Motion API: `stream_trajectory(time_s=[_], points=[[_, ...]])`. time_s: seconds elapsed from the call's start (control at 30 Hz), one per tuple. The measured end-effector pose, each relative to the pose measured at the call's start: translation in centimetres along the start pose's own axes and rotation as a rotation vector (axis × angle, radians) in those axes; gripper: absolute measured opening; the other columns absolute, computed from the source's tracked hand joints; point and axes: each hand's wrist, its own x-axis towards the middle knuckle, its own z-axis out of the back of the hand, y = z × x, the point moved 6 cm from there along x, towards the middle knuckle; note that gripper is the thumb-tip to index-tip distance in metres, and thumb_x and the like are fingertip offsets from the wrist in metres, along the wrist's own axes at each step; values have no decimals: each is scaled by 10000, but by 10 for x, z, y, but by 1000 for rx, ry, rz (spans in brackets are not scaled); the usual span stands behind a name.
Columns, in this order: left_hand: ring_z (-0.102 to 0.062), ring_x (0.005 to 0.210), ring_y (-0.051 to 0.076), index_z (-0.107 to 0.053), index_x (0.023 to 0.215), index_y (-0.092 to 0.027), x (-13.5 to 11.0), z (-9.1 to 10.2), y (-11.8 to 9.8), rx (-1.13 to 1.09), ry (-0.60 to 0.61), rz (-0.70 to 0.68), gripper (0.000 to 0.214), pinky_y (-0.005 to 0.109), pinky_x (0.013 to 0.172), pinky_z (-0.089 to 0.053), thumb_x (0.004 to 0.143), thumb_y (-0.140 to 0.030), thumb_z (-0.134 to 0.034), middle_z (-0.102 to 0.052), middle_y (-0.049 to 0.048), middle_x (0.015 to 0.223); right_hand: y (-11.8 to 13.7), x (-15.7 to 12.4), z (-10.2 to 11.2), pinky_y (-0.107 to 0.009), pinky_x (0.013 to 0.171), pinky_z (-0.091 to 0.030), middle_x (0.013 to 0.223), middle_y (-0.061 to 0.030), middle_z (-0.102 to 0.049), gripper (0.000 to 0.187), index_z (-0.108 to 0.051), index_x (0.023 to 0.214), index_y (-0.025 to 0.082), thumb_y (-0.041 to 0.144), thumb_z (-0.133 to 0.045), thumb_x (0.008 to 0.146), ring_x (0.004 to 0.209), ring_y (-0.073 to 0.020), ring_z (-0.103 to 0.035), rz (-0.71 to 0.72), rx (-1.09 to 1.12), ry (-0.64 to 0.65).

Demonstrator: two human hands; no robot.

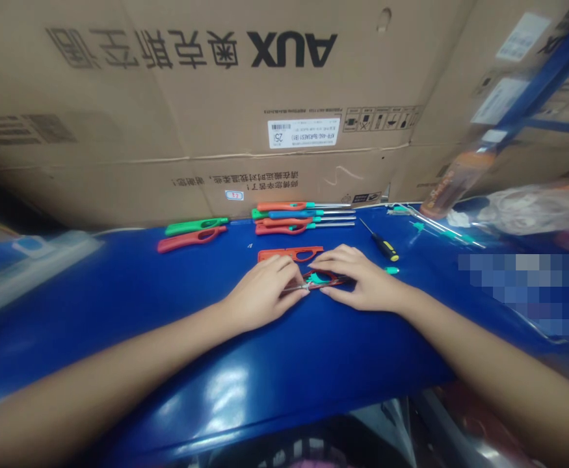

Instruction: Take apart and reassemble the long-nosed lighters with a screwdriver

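Between my hands is an opened gas lighter [319, 278] with a green trigger and a reddish casing. My left hand [268, 291] pinches its left end, thumb and fingers closed around it. Curled over the right end is my right hand [357, 278], thumb below and fingers above. Much of the lighter is hidden by my fingers. Just behind them lies an orange casing half [289, 254] with a trigger opening. A small green piece [391, 270] rests beyond my right hand.
Several long-nosed lighters [284, 214] lie stacked at the back. Left of them are green [191, 226] and red [186, 240] casings. A screwdriver [385, 248], metal rods [447, 227] and an orange bottle [457, 182] sit to the right. A cardboard box [191, 117] walls the blue table's [206, 364] far side.
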Motion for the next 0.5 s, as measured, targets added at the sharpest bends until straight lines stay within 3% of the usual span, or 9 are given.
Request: stream_trajectory(time_s=[0.17, 0.33, 0.5], points=[[-650, 973, 227, -659, 980, -209, 2, -1, 12, -22, 26, 50, 124, 353, 820, -527, 918, -317, -664, -680, 53, 1046, -4, 0, -7, -446, 984, -399, 1287, -93, -679, 339, -654, 1280, 254, 328, -595, 954, 1175, -259, -571, -9, -39, 78], [-683, 915, 203, -686, 1061, -227, 2, 5, 16, -48, 42, 102, 231, 303, 749, -527, 871, -353, -722, -721, 28, 1032, -5, 1, -5, -423, 962, -392, 1271, -89, -688, 314, -665, 1255, 245, 339, -586, 966, 1151, -249, -591, -20, -37, 85], [-662, 747, 166, -731, 964, -200, 4, 15, 16, -43, 44, 72, 146, 266, 625, -477, 902, -314, -665, -733, 22, 866, -5, 1, -4, -435, 964, -398, 1261, -101, -691, 297, -670, 1237, 239, 325, -579, 967, 1143, -257, -604, -26, -23, 97]])
